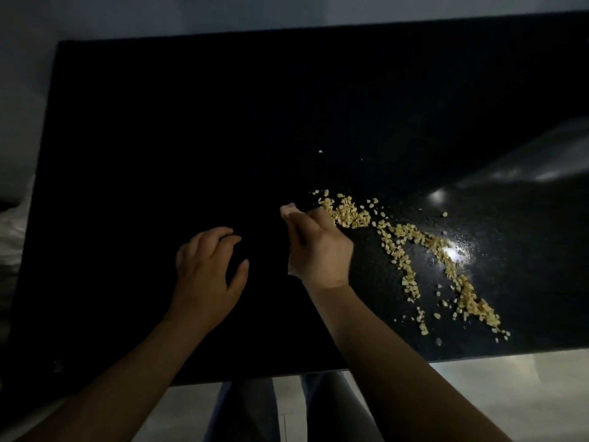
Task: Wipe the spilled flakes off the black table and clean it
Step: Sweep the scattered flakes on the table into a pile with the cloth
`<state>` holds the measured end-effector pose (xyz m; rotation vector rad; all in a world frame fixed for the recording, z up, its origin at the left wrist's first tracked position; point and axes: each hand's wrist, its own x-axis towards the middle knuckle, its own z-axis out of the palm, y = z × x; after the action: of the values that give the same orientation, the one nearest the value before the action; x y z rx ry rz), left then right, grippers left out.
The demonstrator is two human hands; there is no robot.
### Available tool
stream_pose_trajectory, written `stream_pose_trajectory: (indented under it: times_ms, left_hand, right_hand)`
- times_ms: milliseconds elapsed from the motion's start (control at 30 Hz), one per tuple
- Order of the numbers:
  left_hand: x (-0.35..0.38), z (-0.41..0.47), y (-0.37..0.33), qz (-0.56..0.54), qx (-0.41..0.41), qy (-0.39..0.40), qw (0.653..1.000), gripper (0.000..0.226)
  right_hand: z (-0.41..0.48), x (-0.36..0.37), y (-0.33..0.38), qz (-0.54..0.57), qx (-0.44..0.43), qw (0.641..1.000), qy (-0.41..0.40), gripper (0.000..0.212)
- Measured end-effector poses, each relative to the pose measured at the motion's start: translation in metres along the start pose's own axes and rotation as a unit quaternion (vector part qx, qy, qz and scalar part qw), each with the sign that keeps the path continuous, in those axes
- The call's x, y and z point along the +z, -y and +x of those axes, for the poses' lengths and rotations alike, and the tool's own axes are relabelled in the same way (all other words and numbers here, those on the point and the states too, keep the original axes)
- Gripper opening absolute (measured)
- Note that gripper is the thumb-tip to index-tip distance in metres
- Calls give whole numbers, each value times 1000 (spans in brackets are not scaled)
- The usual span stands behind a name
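Pale yellow flakes (411, 247) lie spilled in a ragged trail over the right half of the glossy black table (159, 138), from the middle down toward its front right edge. My right hand (318, 247) grips a small white tissue (288, 209), whose corners show above and below the fist, and it sits against the left end of the flake trail. My left hand (208, 269) rests on the bare table to the left, fingers loosely curved, holding nothing.
A single stray flake (320, 151) lies farther back near the table's middle. Bright light reflections (455, 253) gleam on the right of the tabletop. The table's front edge runs just below my forearms, with my legs (325, 409) and a pale floor beneath.
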<state>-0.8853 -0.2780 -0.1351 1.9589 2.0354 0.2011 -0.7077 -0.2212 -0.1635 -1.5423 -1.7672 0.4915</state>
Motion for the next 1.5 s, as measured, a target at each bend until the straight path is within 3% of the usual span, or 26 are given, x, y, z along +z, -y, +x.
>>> stream_pose_trajectory:
  times_ms: [267, 400, 567, 733, 967, 1067, 1300, 1500]
  left_hand:
    - [-13, 33, 6, -39, 58, 32, 997, 50]
    - [-20, 55, 12, -43, 83, 34, 995, 51]
    - [-27, 77, 28, -43, 103, 32, 993, 51]
    - [-31, 94, 44, -41, 126, 25, 991, 49]
    - [-30, 108, 39, -52, 155, 38, 986, 50]
    - [-29, 114, 34, -38, 162, 47, 985, 49]
    - [-27, 126, 40, -36, 175, 41, 983, 47]
    - [-26, 135, 46, -48, 172, 28, 983, 47]
  right_hand:
    - [18, -69, -60, -179, 88, 975, -101, 12]
    - [14, -70, -30, -135, 103, 979, -114, 10]
    - [22, -2, 28, -10, 78, 995, -55, 14]
    - [37, 25, 19, -63, 31, 997, -34, 14]
    - [31, -52, -44, -201, 177, 958, -107, 23]
    - [29, -72, -49, -186, 226, 946, -136, 20]
    - [73, -3, 20, -49, 143, 980, -133, 13]
    - [111, 49, 12, -91, 105, 986, -88, 12]
